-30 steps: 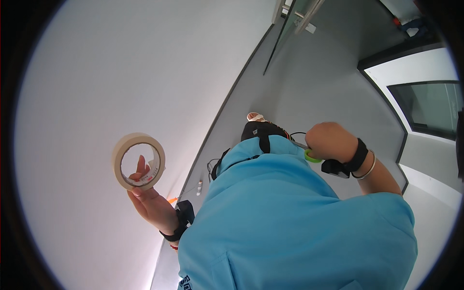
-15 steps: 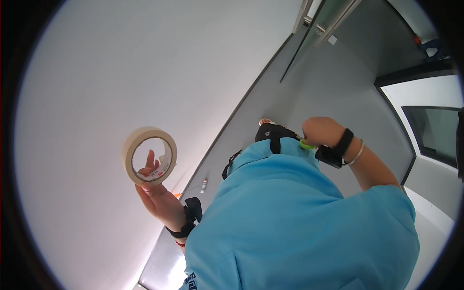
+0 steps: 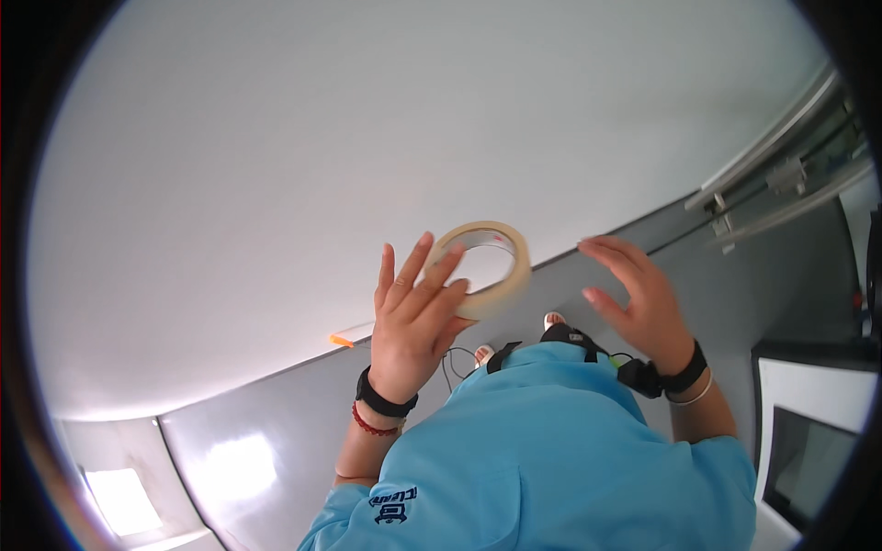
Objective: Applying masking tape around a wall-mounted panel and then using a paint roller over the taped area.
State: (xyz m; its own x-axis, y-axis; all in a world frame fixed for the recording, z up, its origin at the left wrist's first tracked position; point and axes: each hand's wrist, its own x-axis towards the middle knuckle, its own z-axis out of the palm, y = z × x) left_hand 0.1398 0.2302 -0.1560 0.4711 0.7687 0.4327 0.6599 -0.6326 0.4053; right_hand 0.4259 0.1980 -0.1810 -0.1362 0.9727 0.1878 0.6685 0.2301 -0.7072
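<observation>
The beige ring-shaped roll of paper masking tape (image 3: pixel 485 268) is grasped by the left hand (image 3: pixel 418 317) before the white wall (image 3: pixel 276 184), while the released right hand (image 3: pixel 643 298) should be brought carefully to its loose end.

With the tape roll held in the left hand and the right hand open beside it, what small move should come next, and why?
Probably the right hand should move left to the tape roll and feel its rim for the loose end. The left hand already holds the roll against the white wall, while the right hand is open, empty and apart from it. No loose strip of tape shows yet.
</observation>
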